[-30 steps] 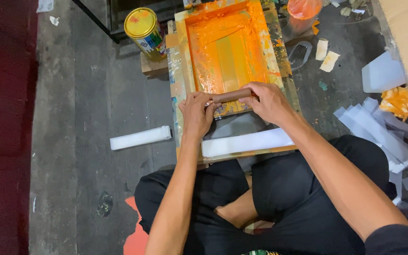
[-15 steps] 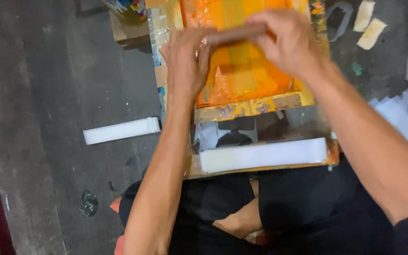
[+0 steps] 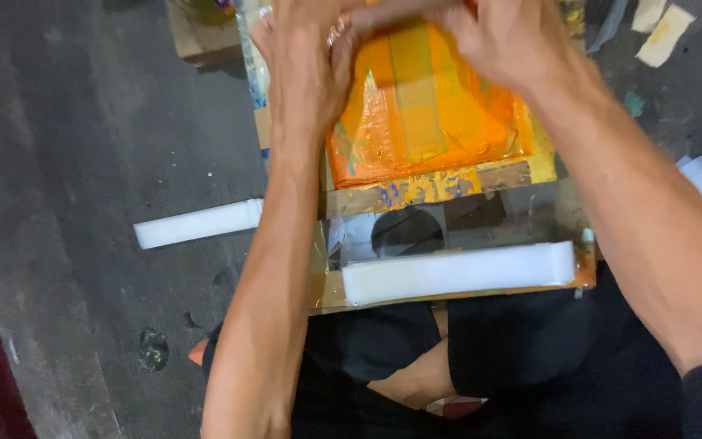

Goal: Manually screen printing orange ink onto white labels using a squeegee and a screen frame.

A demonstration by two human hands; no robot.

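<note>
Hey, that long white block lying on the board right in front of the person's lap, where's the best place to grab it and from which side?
Grip the white block near its middle, across its narrow width, coming straight down from above. It lies flat and long along the board's near edge, with its top and long sides exposed. Both the left hand and right hand are up on the orange screen frame, so nothing blocks it.

Two white blocks (image 3: 458,272) (image 3: 197,223), one orange frame (image 3: 432,122), two hands (image 3: 306,73) (image 3: 509,41)
</note>
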